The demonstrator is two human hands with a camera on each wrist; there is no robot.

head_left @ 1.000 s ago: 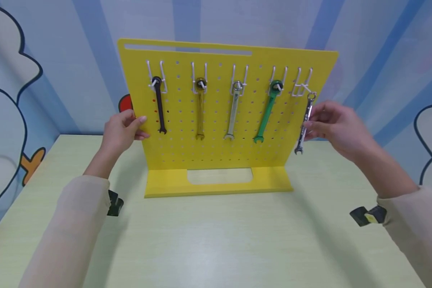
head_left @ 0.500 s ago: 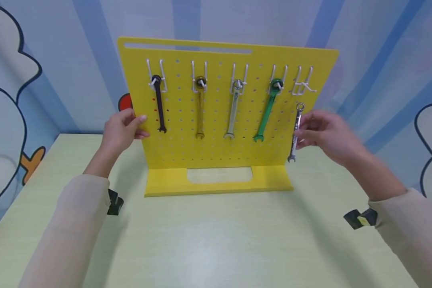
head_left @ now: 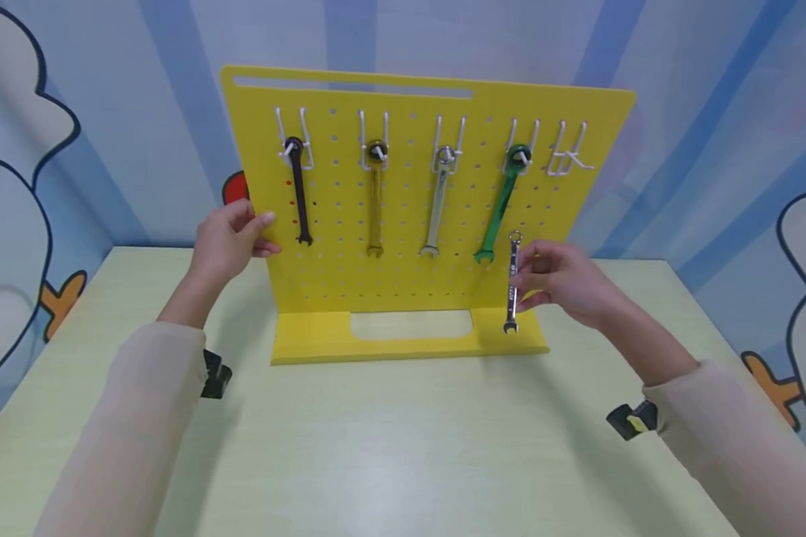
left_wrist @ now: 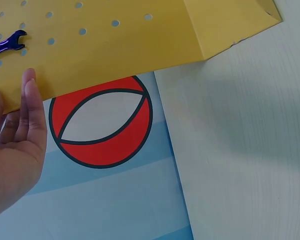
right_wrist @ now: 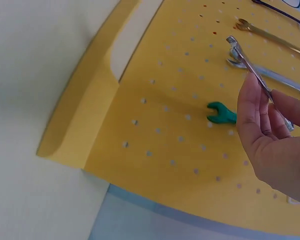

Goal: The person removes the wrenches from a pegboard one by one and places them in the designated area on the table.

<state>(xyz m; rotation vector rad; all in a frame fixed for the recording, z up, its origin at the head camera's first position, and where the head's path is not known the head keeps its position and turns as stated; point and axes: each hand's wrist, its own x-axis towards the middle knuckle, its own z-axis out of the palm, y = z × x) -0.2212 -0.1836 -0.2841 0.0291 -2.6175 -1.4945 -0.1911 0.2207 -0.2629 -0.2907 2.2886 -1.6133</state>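
Note:
A yellow pegboard (head_left: pixel 403 283) stands upright on the table. My left hand (head_left: pixel 227 237) grips its left edge, thumb in front. In my right hand (head_left: pixel 560 280) a small silver combination wrench (head_left: pixel 513 283) is pinched, ring end up, in front of the board's lower right part. The right wrist view shows that wrench (right_wrist: pixel 255 75) between thumb and fingers, apart from the board. Hanging from hooks, left to right, are a black wrench (head_left: pixel 299 194), a gold wrench (head_left: pixel 375 209), a silver wrench (head_left: pixel 436 205) and a green wrench (head_left: pixel 500 209). The rightmost hook (head_left: pixel 567 153) carries nothing.
The board's base (head_left: pixel 410 349) rests on the pale wooden table (head_left: pixel 389 440). Behind stands a blue striped backdrop (head_left: pixel 430 37) with cartoon drawings. Dark wrist cameras (head_left: pixel 216 375) sit at both sleeves.
The small silver wrench has come off the rightmost hook. My right hand has carried it down and to the left. My left hand keeps its hold on the board's edge.

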